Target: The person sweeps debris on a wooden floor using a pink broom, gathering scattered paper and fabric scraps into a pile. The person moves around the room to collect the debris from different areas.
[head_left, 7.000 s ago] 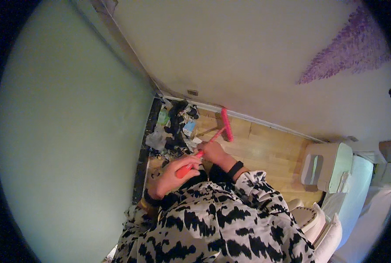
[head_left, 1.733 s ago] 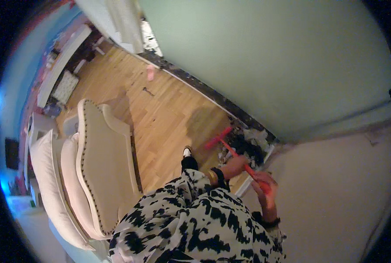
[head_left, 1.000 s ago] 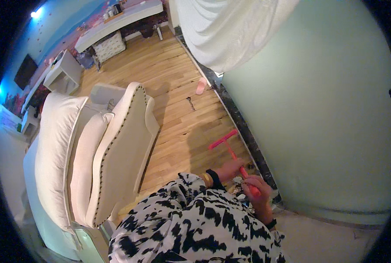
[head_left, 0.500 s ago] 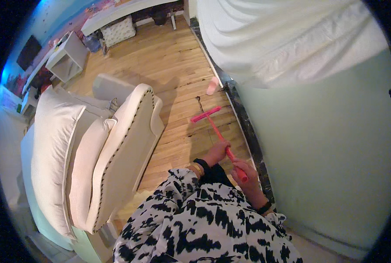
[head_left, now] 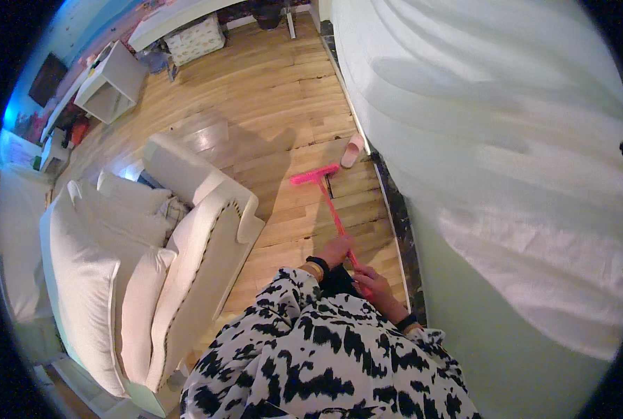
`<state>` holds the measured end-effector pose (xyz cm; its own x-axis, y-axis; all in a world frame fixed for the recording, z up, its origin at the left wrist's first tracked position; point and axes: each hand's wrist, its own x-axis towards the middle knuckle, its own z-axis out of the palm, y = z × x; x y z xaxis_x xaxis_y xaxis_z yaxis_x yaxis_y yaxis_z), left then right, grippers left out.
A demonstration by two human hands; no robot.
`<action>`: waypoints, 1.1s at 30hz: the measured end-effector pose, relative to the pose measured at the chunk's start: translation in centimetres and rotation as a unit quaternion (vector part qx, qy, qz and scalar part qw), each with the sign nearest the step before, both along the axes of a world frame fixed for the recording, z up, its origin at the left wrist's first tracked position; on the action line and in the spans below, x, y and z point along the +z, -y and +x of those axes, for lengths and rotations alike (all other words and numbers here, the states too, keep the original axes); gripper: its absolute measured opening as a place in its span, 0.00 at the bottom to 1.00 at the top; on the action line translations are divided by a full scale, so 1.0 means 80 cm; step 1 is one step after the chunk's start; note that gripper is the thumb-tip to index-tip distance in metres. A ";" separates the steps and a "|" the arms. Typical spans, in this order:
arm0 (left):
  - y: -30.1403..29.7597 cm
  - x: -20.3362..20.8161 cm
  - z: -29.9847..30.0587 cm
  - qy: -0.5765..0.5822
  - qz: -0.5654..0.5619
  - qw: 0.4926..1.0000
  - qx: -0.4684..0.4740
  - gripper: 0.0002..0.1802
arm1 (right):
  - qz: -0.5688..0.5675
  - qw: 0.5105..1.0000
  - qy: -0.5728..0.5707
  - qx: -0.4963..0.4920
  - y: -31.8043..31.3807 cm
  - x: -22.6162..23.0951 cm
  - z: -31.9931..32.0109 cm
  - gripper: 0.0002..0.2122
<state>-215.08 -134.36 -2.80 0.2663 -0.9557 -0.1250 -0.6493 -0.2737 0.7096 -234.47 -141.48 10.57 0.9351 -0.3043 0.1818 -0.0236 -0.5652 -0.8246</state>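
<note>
Both my hands are closed around the handle of a pink long-handled floor squeegee [head_left: 331, 208]. My left hand [head_left: 336, 250] grips farther up the handle, and my right hand [head_left: 376, 285] holds it near its end. The squeegee's straight T-shaped head lies on the wooden floor ahead of me. Whether its underside has bristles or a blade, I cannot tell. Just right of the head lies a pink slipper [head_left: 353, 150]. A dark mark or strand [head_left: 330, 187] shows on the boards beside the handle, close to the head.
At left stands a cream sofa [head_left: 203, 279] with studded trim and large cushions [head_left: 81, 279]. A white draped cloth [head_left: 479, 126] hangs along the right over a pale green panel, with a dark stone edging [head_left: 401, 241] below. Farther off are a white cabinet [head_left: 112, 84] and a patterned box [head_left: 195, 40].
The squeegee head has moved forward and left over the floor, past the dark mark and nearer the slipper. Both hands keep their grip. The whole view has shifted slightly.
</note>
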 end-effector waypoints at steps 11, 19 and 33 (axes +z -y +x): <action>0.088 0.102 0.072 0.041 -0.037 0.998 -0.023 0.07 | -0.021 1.000 -0.016 -0.012 0.114 0.125 0.099 0.13; 0.118 0.097 0.132 0.021 -0.002 1.000 -0.015 0.06 | 0.069 0.997 -0.022 -0.003 0.121 0.052 0.133 0.13; 0.134 0.171 0.376 0.127 0.003 0.991 0.035 0.09 | 0.098 0.995 0.035 0.009 0.185 0.135 0.385 0.15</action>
